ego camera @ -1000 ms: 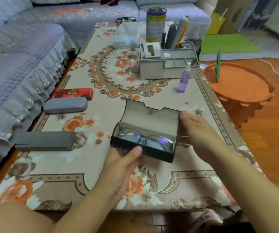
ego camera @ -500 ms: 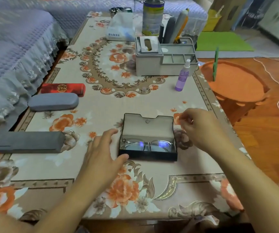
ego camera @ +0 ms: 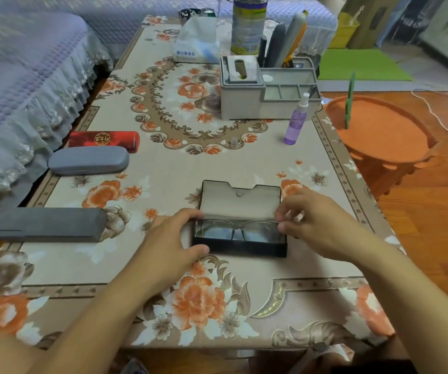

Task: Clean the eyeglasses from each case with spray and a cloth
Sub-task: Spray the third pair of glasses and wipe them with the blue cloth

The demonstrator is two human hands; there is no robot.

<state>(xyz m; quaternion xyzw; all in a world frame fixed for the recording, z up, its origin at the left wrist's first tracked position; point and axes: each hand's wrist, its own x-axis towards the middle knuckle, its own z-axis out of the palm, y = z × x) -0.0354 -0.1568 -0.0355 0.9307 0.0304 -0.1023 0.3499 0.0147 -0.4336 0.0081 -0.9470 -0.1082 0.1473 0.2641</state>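
Four cases on the bench point(ego camera: 244, 163): one black case point(ego camera: 240, 245) open near centre, plus three closed along the left edge, i.e. a red case point(ego camera: 104, 139) farthest, a blue-grey case point(ego camera: 88, 160) just nearer, and a dark grey box case point(ego camera: 47, 224) nearest. One pair of glasses point(ego camera: 237, 229) lies inside the black case, lenses up, lid flap standing back toward the far side. No other glasses visible; can't tell what the closed cases hold.

Two hands at the black case. Left hand point(ego camera: 173, 238) wraps its left end, fingers point(ego camera: 190, 214) curled over the far-left corner, thumb along the near front wall. Right hand point(ego camera: 317, 220) is at the right end; its fingers point(ego camera: 282, 215) are bent and pinched at the right edge of the glasses, though whether they actually grip the frame or only touch it can't be told.

One purple spray bottle point(ego camera: 295, 125) stands upright far right, just near an organiser point(ego camera: 268, 93). That grey organiser has a tissue slot on the left, small open compartments on the right, and a back section w/ pens and tall tools. One tin can point(ego camera: 248, 24) and one tissue pack point(ego camera: 197, 43) stand behind it. One orange stool point(ego camera: 379, 133) sits on the floor right of the bench.
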